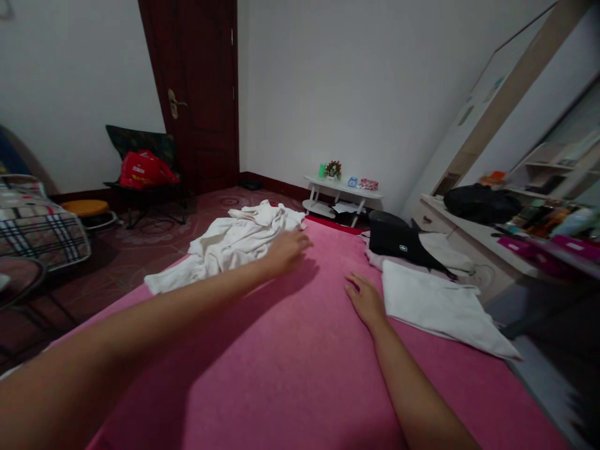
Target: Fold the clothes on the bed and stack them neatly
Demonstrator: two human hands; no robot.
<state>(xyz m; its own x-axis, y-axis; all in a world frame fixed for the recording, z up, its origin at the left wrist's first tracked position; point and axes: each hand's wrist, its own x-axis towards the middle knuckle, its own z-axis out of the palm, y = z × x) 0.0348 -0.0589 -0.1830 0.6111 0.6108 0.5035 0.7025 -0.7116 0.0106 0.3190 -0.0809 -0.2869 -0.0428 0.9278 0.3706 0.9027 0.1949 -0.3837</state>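
My left hand (287,251) reaches over the far part of a pink-covered surface (285,369), beside a crumpled heap of white clothing (234,240). Its fingers point right, slightly blurred and a little apart, with nothing visible in them. My right hand (366,301) is low over the pink cover, fingers apart and holding nothing. Just right of it lies a flat, folded white cloth (426,306). Behind that cloth a black fabric item with a small white logo (398,244) rests on pale cloth.
A dresser (440,219) with a black bag (482,203) stands along the right. A small white table (344,187) with a potted plant (333,169) is by the back wall. To the left are a folding chair holding a red bag (146,170), a yellow stool (84,207) and a plaid bag (42,228).
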